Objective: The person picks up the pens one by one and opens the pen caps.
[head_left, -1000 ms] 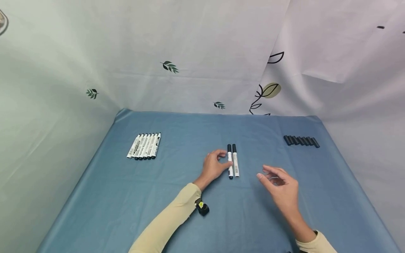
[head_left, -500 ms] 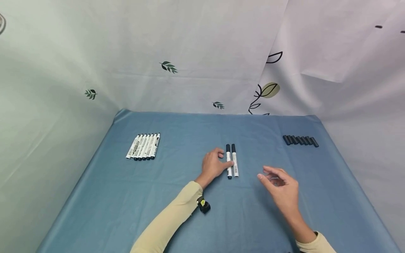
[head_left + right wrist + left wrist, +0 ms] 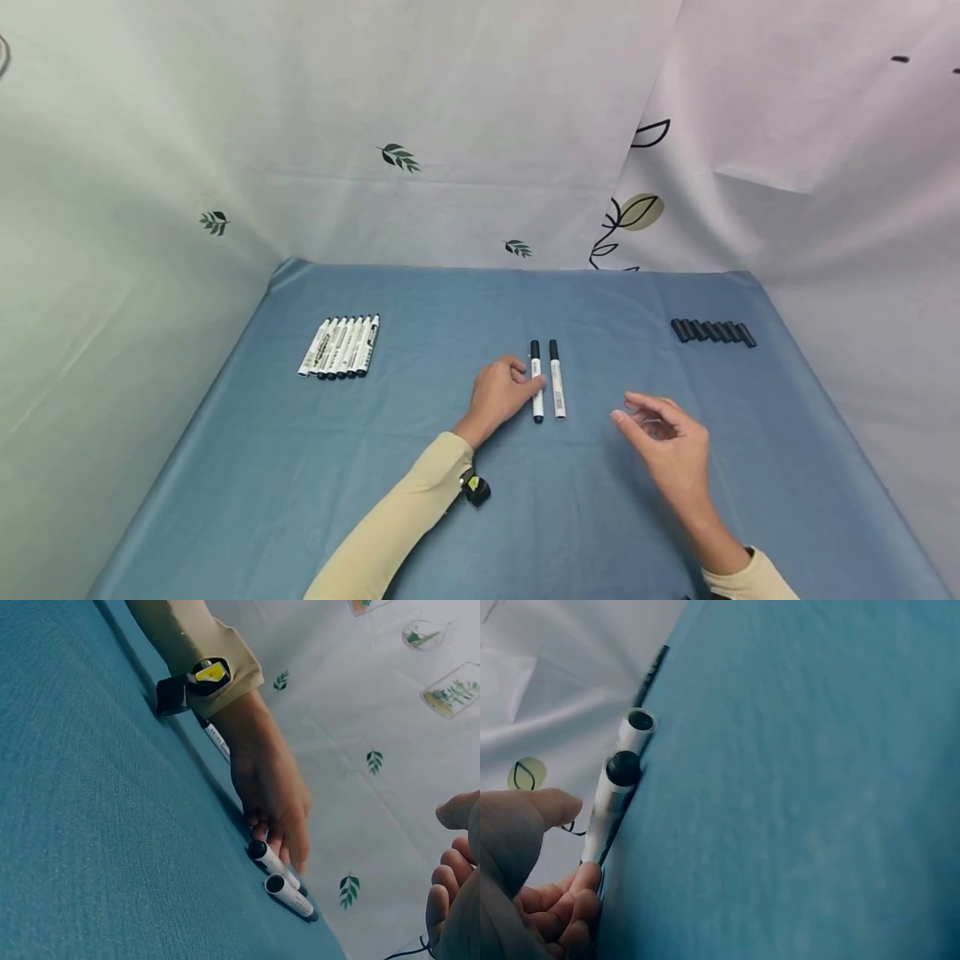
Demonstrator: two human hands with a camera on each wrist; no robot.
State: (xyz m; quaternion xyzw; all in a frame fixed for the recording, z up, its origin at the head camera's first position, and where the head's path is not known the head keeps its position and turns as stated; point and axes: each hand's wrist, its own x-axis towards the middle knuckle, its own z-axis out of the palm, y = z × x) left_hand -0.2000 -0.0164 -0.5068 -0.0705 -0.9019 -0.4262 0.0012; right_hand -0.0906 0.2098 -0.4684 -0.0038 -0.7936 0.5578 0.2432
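Observation:
My left hand lies beside a white marker with black ends, its thumb reaching across the barrel in the head view. In the left wrist view, the thumb stands apart from the barrel, and the bent fingers are close beside the marker; contact is hard to tell. A second white marker with a black cap lies parallel to its right, a small gap between them. Over the cloth to the right hovers my right hand, fingers loosely curved and nothing in them.
Several white markers without caps lie side by side at the left of the blue cloth. A row of several black caps lies at the right. Pale patterned fabric hangs behind and beside the table.
My left hand reached slightly right, then drew back left. The nearer marker shifted left, widening the gap to the second marker. My right hand has stayed nearly still.

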